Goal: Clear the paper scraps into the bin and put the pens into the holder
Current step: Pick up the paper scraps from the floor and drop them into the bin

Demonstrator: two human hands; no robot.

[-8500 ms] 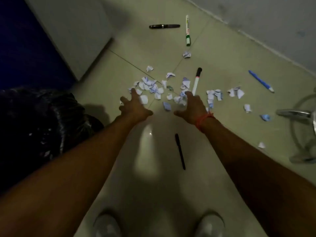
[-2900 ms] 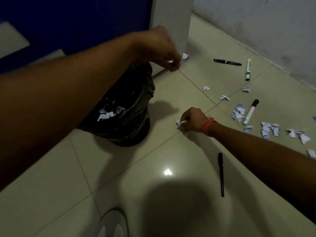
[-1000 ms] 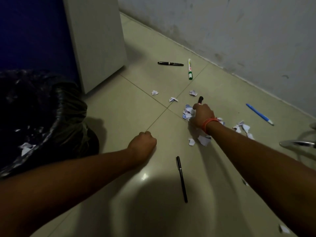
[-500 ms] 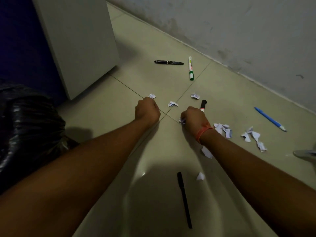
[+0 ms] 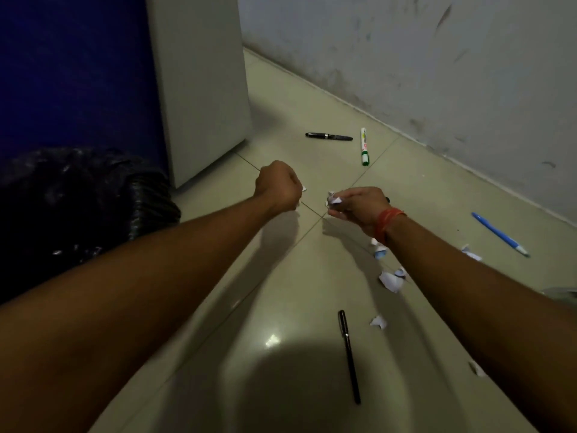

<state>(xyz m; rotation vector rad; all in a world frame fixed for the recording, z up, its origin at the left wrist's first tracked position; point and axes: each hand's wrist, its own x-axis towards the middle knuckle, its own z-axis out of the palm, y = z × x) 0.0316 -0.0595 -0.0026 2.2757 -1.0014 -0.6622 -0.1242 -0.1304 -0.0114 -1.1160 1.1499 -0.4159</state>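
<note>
My left hand is a closed fist above the tiled floor, with a bit of white paper showing at its right edge. My right hand, with a red wrist band, pinches white paper scraps at its fingertips. More scraps lie on the floor under my right forearm. A thin black pen lies near me. Farther off lie a black pen, a green-capped marker and a blue pen. The bin with its black liner stands at the left. No pen holder is in view.
A pale cabinet stands behind the bin, against a dark blue surface. A stained grey wall runs along the far right. A metal object shows at the right edge.
Both hands have lifted off the floor holding scraps. The scraps that lay ahead of my hands are gone from the floor.
</note>
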